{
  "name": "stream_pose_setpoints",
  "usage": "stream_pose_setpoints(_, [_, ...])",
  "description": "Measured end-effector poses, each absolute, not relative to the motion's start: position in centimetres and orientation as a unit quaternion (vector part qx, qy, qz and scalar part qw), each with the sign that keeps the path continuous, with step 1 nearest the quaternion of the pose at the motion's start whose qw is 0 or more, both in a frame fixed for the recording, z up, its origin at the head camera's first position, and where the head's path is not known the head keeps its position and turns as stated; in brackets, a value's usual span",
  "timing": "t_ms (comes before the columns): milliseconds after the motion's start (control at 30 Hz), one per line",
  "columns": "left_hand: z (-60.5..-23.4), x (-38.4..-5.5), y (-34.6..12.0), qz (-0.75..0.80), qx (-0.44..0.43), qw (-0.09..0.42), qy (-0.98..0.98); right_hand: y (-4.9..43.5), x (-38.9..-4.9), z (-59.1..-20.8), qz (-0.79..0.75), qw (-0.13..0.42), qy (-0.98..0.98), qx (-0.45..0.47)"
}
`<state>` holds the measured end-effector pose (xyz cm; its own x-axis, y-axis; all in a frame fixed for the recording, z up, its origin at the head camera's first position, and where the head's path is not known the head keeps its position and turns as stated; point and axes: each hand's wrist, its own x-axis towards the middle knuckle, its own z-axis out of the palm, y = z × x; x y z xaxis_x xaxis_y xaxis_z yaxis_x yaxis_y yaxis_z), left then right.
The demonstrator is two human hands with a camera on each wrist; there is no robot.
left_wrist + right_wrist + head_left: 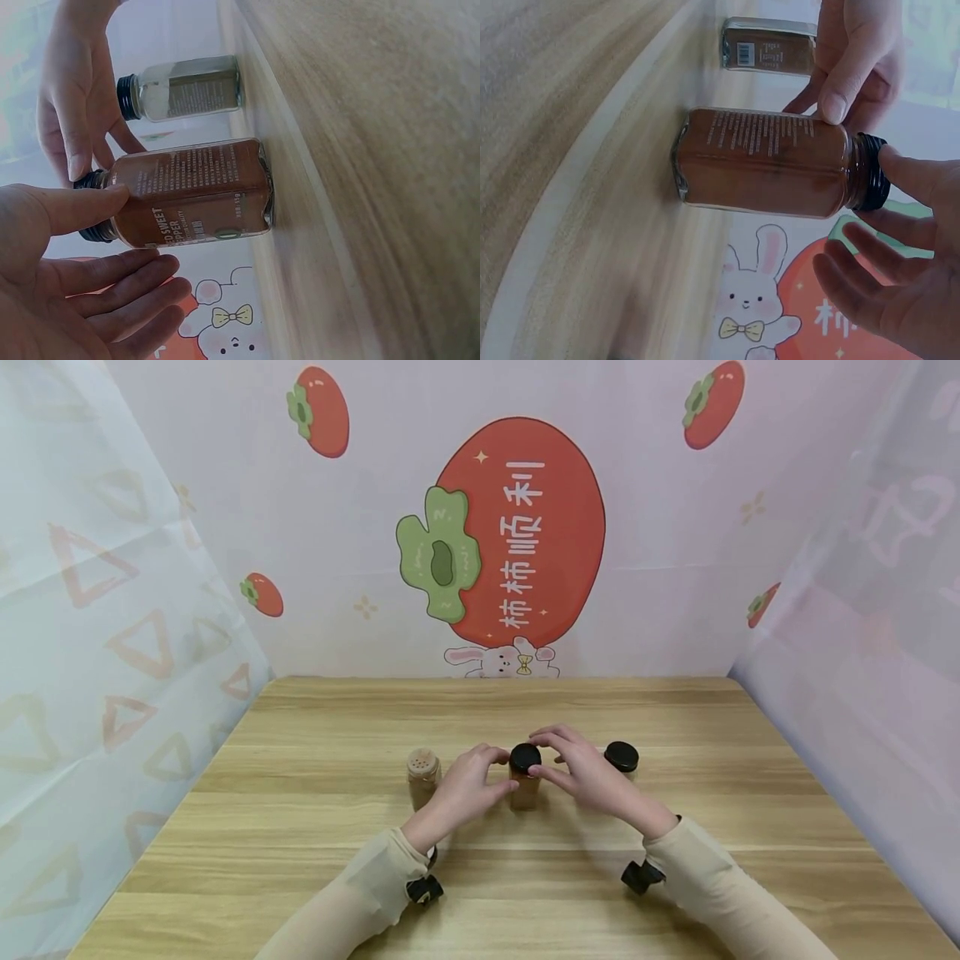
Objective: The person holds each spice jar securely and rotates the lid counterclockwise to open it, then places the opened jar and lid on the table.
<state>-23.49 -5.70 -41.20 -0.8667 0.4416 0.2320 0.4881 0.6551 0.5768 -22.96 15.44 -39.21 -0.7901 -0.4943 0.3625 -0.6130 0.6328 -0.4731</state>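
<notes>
A clear glass spice jar (195,195) of reddish-brown powder, its label partly reading "sweet pepper", stands upright on the table. Its black screw cap (525,757) is on. With its thumb on one side near the shoulder and fingers about the other, my left hand (468,787) loosely holds the jar. My right hand (592,774) pinches the black cap between thumb and index finger, while its other fingers stay loosely bent in the right wrist view. In that view, part of the left hand (862,60) hides behind the jar.
Left of the left hand stands a second jar (423,768) with a perforated shaker top and no cap. A third jar (191,90), black-capped with greyish-green contents, stands beyond the right hand. A printed backdrop (637,635) rises behind the wooden table (300,827).
</notes>
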Motion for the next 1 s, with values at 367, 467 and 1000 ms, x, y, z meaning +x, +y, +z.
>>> stream_pose_setpoints(367, [-41.2,-23.5,-5.7,-0.325,-0.261,0.039,-0.908,16.2,-23.8,-39.1,0.302,0.053,-0.889,0.341])
stream_pose_setpoints(467, [-41.2,-23.5,-5.7,-0.325,-0.260,0.039,-0.908,16.3,-24.0,-39.2,0.301,0.042,-0.891,0.338])
stream_pose_setpoints(1000, [-41.0,-23.4,-5.7,-0.331,-0.258,0.034,-0.907,16.7,-24.0,-39.2,0.289,0.026,-0.892,0.346])
